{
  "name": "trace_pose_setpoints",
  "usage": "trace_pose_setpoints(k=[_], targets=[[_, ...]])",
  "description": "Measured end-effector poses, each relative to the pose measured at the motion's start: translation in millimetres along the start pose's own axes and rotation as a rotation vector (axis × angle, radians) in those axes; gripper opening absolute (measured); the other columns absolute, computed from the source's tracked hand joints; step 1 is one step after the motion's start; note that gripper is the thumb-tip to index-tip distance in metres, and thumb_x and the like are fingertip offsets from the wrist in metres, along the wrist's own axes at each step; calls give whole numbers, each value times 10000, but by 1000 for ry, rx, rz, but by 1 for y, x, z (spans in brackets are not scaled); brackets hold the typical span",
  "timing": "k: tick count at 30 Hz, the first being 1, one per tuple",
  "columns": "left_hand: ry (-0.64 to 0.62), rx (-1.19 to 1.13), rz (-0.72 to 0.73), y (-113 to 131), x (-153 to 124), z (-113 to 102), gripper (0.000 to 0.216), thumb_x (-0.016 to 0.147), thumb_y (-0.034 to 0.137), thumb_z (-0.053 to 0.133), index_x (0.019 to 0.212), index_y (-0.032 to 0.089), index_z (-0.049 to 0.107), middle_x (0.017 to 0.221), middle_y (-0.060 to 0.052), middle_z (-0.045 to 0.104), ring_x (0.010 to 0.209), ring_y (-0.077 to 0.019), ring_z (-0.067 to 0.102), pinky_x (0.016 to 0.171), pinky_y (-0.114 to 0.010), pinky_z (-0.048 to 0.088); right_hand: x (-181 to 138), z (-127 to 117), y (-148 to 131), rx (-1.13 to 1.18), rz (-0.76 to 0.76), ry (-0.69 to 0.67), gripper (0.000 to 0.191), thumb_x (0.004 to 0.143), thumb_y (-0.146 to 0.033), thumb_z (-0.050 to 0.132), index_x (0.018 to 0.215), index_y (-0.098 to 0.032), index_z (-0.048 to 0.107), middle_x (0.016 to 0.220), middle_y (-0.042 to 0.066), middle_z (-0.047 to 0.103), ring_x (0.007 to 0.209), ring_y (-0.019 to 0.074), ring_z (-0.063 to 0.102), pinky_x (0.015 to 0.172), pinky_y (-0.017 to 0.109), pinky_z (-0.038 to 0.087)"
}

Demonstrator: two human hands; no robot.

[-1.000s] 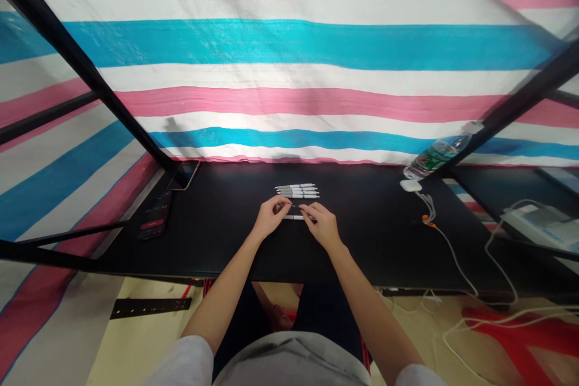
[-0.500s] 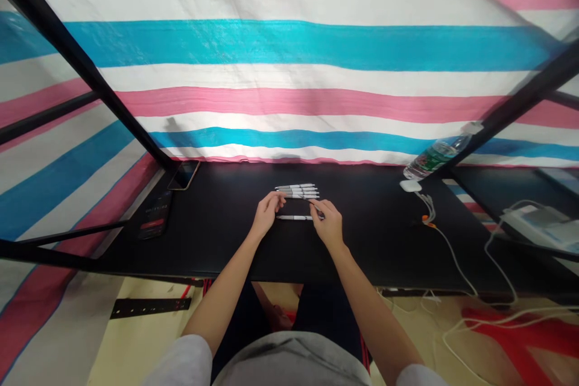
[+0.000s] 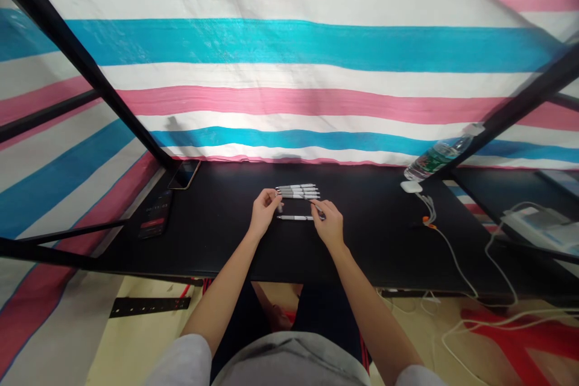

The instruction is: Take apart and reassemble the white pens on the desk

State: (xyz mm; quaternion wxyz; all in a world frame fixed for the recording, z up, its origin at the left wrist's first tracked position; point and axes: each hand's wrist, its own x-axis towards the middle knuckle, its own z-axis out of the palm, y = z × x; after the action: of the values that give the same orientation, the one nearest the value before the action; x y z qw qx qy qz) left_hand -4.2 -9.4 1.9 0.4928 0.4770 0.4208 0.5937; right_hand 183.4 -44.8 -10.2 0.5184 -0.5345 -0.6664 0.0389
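Several white pens (image 3: 297, 192) lie side by side in a row across the black table (image 3: 217, 229). Nearer to me, a single white pen (image 3: 294, 218) lies apart, its right end partly behind my fingers. My left hand (image 3: 263, 212) is closed at the left end of the row, pinching a small greyish piece (image 3: 280, 208) that is too small to name surely. My right hand (image 3: 329, 221) is closed on a thin dark rod like a pen refill (image 3: 312, 200), which points up and left toward the row. Most of the rod is hidden by the fingers.
Two phones lie at the left, one at the back (image 3: 185, 174) and one nearer (image 3: 156, 214). A water bottle (image 3: 436, 157) leans at the back right by a white charger (image 3: 411, 187) with cables. Black frame bars (image 3: 113, 96) and a striped sheet (image 3: 307, 45) enclose the table.
My left hand has shifted slightly to the left, and the small greyish piece now shows below its fingertips. The right hand and the pens have hardly moved.
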Motion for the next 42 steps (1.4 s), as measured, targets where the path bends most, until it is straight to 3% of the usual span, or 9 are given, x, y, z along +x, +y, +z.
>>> trace_pose_setpoints(k=[4, 9, 16, 20, 28, 36, 39, 42], targets=[[51, -90, -66, -2, 1, -2, 382, 721, 442, 733, 731, 182, 453, 654, 41, 546, 632, -102, 605, 721, -290, 525, 0, -1, -1, 4, 7, 5, 240, 922, -271, 497, 964, -198, 722, 711, 27, 599, 648, 151, 541, 654, 270, 471], [48, -155, -127, -2, 1, -3, 404, 712, 454, 746, 691, 173, 457, 641, 27, 582, 648, -107, 616, 784, -335, 547, 1, -1, -2, 7, 16, 2, 242, 919, -267, 496, 963, -202, 725, 715, 25, 602, 643, 146, 542, 660, 270, 479], [1, -331, -257, 2, 0, -2, 373, 755, 388, 732, 1001, 126, 632, 690, -9, 647, 715, -135, 649, 842, -373, 549, 1, -1, -2, 3, 29, -4, 240, 917, -274, 496, 947, -196, 722, 729, 26, 620, 647, 139, 554, 635, 251, 478], [-37, -367, -314, 1, 1, -2, 333, 790, 369, 707, 1001, 115, 661, 720, -32, 661, 749, -150, 663, 868, -386, 543, 1, -1, -2, 9, 20, -7, 242, 917, -271, 494, 951, -193, 721, 724, 28, 616, 638, 143, 546, 644, 262, 475], [-27, -252, -237, 1, -1, -1, 364, 715, 385, 776, 936, 145, 615, 849, -62, 708, 845, -185, 687, 890, -415, 536, 1, -1, -3, 24, 22, -1, 234, 914, -262, 499, 945, -195, 721, 732, 33, 624, 663, 147, 562, 648, 259, 478], [-104, -118, -45, 5, -3, 2, 289, 683, 299, 795, 811, 164, 574, 1031, -83, 702, 1061, -211, 640, 1059, -439, 410, 1, -1, -2, 31, 27, -3, 239, 917, -270, 495, 947, -200, 722, 738, 33, 626, 657, 148, 563, 638, 261, 487], [-120, -107, -34, 4, -2, 2, 280, 693, 299, 785, 826, 166, 578, 1029, -84, 702, 1053, -210, 643, 1039, -427, 426, 1, -1, -2, 9, 21, -13, 241, 918, -269, 493, 949, -198, 721, 732, 31, 624, 655, 148, 564, 660, 268, 487], [-113, -73, -49, 2, -2, 1, 287, 714, 337, 763, 869, 160, 599, 918, -67, 703, 928, -196, 666, 923, -399, 500, 1, -1, -2, 5, 31, -21, 242, 917, -271, 492, 950, -201, 721, 729, 30, 624, 661, 149, 569, 652, 266, 485]])
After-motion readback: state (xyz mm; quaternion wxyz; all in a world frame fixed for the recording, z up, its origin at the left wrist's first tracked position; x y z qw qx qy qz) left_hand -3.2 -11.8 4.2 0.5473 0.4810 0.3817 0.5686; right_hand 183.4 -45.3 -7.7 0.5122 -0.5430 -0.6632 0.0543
